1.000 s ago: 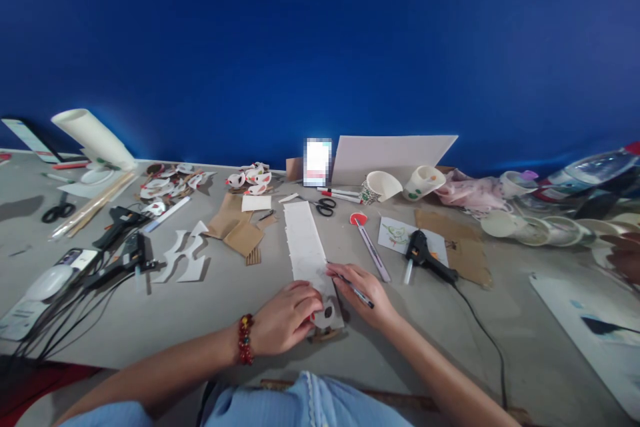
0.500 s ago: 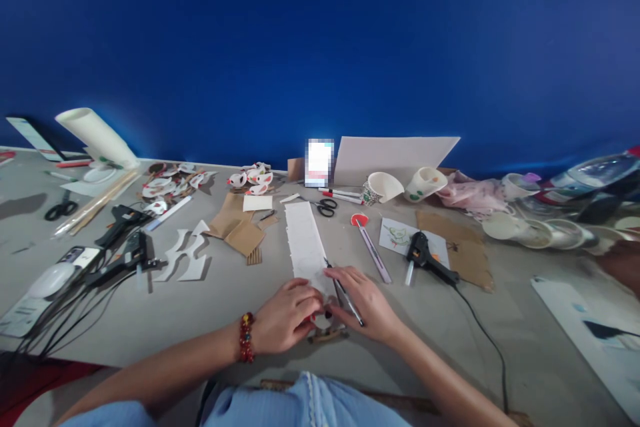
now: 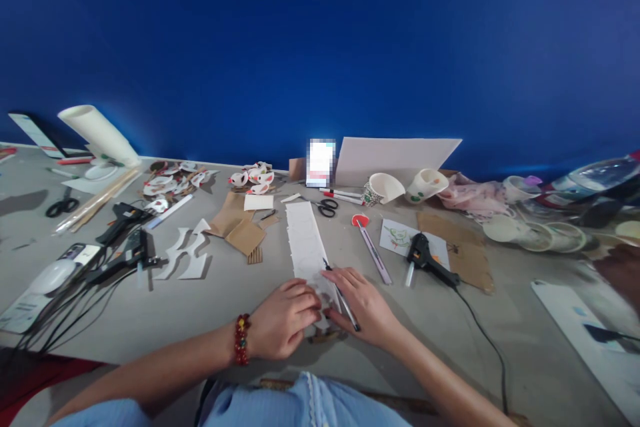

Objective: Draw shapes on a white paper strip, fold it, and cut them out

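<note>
A long white paper strip (image 3: 305, 233) lies lengthwise on the grey table in front of me. My left hand (image 3: 287, 318), with a red bead bracelet at the wrist, rests at the strip's near end, fingers curled; whatever is under them is hidden. My right hand (image 3: 363, 303) is at the strip's right edge with a pen (image 3: 347, 305) held slanting under its fingers, the tip pointing away from me. Between the hands a small pale item is partly covered and too unclear to name.
Scissors (image 3: 327, 207), a cutter (image 3: 375, 253) and a black glue gun (image 3: 425, 259) lie beyond and to the right. Cardboard pieces (image 3: 245, 237), white cut-outs (image 3: 193, 265) and more glue guns (image 3: 125, 257) are at left. Another person's hand (image 3: 620, 273) is at far right.
My left hand has shifted slightly left, and the red spot once visible by its fingertips no longer shows. The pen's rear end has moved slightly left and down.
</note>
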`<state>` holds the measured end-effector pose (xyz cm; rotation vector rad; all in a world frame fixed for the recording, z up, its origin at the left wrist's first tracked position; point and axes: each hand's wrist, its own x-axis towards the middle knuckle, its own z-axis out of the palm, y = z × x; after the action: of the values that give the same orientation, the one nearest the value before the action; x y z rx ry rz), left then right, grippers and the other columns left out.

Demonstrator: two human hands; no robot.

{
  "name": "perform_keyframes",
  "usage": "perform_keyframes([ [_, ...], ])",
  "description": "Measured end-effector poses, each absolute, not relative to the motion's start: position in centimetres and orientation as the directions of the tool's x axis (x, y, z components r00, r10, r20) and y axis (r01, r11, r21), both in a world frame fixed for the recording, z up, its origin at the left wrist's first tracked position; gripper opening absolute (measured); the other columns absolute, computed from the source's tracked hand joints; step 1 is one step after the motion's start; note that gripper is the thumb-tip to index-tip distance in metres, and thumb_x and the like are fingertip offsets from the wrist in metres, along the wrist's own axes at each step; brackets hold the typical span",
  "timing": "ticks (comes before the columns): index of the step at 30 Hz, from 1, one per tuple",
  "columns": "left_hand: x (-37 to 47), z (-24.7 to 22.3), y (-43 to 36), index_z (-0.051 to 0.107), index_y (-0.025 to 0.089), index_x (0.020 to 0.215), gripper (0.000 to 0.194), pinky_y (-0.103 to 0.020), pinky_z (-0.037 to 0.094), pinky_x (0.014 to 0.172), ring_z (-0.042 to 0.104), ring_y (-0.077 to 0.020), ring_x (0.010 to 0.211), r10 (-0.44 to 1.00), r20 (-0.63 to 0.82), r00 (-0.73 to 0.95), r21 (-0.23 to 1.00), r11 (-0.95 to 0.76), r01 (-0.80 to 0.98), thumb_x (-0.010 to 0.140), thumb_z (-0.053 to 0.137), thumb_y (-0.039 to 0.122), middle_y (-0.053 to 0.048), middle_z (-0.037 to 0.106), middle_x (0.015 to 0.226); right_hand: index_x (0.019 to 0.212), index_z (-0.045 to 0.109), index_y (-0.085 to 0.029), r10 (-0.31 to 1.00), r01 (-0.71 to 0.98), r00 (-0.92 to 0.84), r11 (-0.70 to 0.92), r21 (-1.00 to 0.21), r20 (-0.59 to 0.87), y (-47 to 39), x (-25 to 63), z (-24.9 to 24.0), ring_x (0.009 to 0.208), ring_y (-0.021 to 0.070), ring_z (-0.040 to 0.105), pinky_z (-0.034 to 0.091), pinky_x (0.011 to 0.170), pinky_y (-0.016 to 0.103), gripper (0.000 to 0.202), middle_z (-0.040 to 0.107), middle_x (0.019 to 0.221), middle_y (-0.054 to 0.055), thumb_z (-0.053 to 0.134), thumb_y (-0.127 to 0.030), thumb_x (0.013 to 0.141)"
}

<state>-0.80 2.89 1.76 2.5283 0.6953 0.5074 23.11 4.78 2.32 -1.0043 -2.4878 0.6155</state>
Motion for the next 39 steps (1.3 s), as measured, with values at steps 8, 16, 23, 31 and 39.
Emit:
perform_keyframes([
  [8,-0.6,1.8,1.2,0.055,0.013,0.121,0.031,-0.038,0.042,0.089,0.055,-0.0215,0.095,0.462,0.244,0.853,0.346,-0.863,0.369,0.092,0.046,0.017,-0.011,0.066,0.113,0.135,0.045,-0.015,0.724,0.567,-0.670,0.642,-0.516,0.164,4.7,23.1,2.1,0.115,0.0304,0.052,0.046,0.097,0.047,0.056,0.058,0.126,0.017,0.059,-0.023,0.082],
  [16,-0.6,1.4,0.3,0.055,0.010,0.123,0.030,-0.035,0.044,0.085,0.058,-0.0200,0.090,0.448,0.265,0.854,0.187,-0.893,0.410,0.098,0.043,0.021,-0.015,0.067,0.111,0.134,0.050,-0.018,0.734,0.572,-0.654,0.639,-0.515,0.184,5.0,22.9,2.9,0.113,0.0310,0.056,0.048,0.094,0.048,0.047,0.062,0.123,0.017,0.058,-0.033,0.090],
  [23,-0.8,0.8,0.2,0.058,0.011,0.114,0.024,-0.032,0.049,0.068,0.064,-0.0187,0.081,0.422,0.255,0.870,0.117,-0.907,0.405,0.096,0.043,0.015,-0.012,0.067,0.114,0.102,0.070,-0.019,0.818,0.371,-0.572,0.331,-0.868,0.067,6.8,22.1,4.2,0.068,0.0152,0.063,0.053,0.065,0.027,0.026,0.071,0.087,0.006,0.048,-0.033,0.097],
  [31,-1.0,0.5,-0.5,0.058,0.009,0.117,0.030,-0.029,0.051,0.050,0.063,-0.0171,0.060,0.431,0.245,0.868,0.068,-0.901,0.428,0.093,0.041,0.016,-0.019,0.065,0.118,0.077,0.063,-0.018,0.750,0.426,-0.656,0.284,-0.859,-0.078,7.8,19.2,3.7,0.055,0.0090,0.055,0.043,0.053,0.018,0.019,0.060,0.068,-0.002,0.051,-0.025,0.090],
  [39,-0.8,0.3,-0.4,0.060,0.011,0.111,0.024,-0.027,0.052,0.055,0.063,-0.0145,0.061,0.456,0.253,0.853,0.068,-0.888,0.455,0.095,0.044,0.015,-0.015,0.067,0.115,0.070,0.058,-0.019,0.651,0.399,-0.759,0.436,-0.807,-0.024,7.9,18.5,4.2,0.054,0.0089,0.052,0.041,0.051,0.018,0.025,0.059,0.066,-0.002,0.048,-0.024,0.092],
])
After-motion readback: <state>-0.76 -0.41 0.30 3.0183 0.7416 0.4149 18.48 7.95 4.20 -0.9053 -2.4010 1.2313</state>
